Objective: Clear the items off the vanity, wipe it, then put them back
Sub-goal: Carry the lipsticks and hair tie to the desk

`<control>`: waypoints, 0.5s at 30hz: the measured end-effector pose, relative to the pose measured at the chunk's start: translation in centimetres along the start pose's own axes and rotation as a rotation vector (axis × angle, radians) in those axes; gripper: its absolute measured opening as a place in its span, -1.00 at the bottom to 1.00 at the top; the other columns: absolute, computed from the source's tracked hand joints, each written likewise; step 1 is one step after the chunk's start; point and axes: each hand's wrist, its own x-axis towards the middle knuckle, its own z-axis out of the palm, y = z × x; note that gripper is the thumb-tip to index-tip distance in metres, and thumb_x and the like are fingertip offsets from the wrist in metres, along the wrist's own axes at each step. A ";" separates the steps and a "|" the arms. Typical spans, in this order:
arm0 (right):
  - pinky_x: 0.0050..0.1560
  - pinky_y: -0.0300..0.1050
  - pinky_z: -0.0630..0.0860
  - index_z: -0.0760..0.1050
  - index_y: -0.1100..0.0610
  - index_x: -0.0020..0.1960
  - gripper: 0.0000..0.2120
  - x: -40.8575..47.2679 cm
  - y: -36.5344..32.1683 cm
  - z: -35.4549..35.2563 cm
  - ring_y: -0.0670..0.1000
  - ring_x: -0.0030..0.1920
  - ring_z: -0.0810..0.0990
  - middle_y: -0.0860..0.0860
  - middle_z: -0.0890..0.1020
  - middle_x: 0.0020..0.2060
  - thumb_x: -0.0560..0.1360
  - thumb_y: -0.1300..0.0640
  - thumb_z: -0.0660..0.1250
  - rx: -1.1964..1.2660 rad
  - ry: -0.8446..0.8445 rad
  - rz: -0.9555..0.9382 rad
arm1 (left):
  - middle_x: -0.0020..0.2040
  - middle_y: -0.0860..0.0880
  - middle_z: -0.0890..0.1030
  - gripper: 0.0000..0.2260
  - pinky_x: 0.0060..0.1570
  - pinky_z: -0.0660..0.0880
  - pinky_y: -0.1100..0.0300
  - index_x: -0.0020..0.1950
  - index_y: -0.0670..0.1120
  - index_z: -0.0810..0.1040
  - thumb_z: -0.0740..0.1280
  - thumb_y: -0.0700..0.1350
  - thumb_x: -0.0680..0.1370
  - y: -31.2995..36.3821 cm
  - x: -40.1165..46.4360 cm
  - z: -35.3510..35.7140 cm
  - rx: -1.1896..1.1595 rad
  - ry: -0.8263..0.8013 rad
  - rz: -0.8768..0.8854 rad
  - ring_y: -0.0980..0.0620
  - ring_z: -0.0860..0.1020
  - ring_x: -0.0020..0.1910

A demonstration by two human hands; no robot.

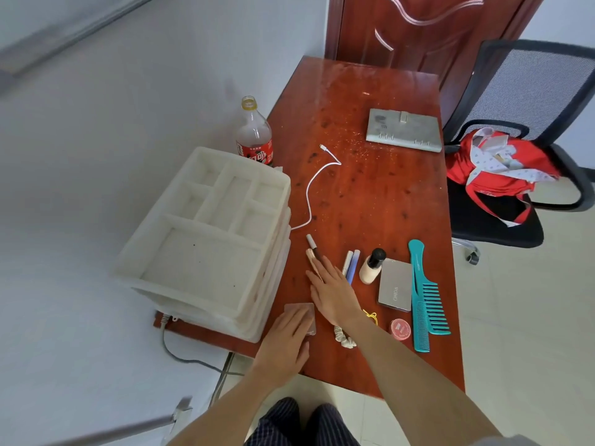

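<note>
Two teal combs (426,294) lie beside compact (395,284), bottle (372,266), organizer (206,233).

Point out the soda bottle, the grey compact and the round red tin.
soda bottle (254,136), head view, on its clear body just above the red label.
grey compact (395,284), head view, on the middle of its lid.
round red tin (400,328), head view, on the centre of its lid.

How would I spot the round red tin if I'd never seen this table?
Start at the reddish wooden table and find its near edge. Beside the two teal combs lies the small round red tin, the only round, red, flat item there.
</note>
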 end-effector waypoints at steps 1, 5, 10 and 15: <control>0.32 0.17 0.33 0.49 0.18 0.27 -0.52 -0.4 0.1 0.0 0.19 0.41 0.31 0.12 0.35 0.41 0.54 0.03 -0.05 -0.009 -0.022 0.027 | 0.37 -0.04 0.43 -0.53 0.26 0.38 0.09 0.37 -0.10 0.35 0.13 0.00 0.49 0.1 -0.1 -0.1 0.015 -0.031 -0.007 0.00 0.39 0.35; 0.23 0.17 0.41 0.55 0.16 0.20 -0.51 -1.6 0.8 0.2 0.20 0.31 0.45 0.13 0.50 0.29 0.53 0.01 -0.05 -0.079 -0.070 0.128 | 0.38 -0.05 0.42 -0.51 0.24 0.40 0.08 0.38 -0.11 0.35 0.11 0.03 0.48 0.1 0.4 0.2 0.069 -0.066 -0.014 0.00 0.37 0.36; 0.37 0.13 0.17 0.42 0.14 0.35 -0.38 -2.7 1.5 0.4 0.21 0.42 0.27 0.15 0.38 0.39 0.56 -0.06 -0.25 -0.049 -0.080 0.185 | 0.52 -0.01 0.00 -0.36 0.45 -0.02 0.11 0.52 -0.11 0.05 -0.19 0.11 0.47 0.5 1.8 0.2 0.095 -0.111 0.005 0.02 -0.05 0.50; 0.41 0.06 0.02 0.32 0.11 0.42 -0.36 -3.6 1.8 -0.1 0.18 0.47 0.16 0.12 0.31 0.43 0.54 -0.09 -0.29 -0.041 -0.095 0.142 | 0.48 -0.08 0.24 -0.48 0.38 0.03 0.08 0.48 -0.12 0.20 0.03 0.02 0.53 0.4 2.4 -0.1 0.125 -0.089 -0.004 -0.04 0.18 0.46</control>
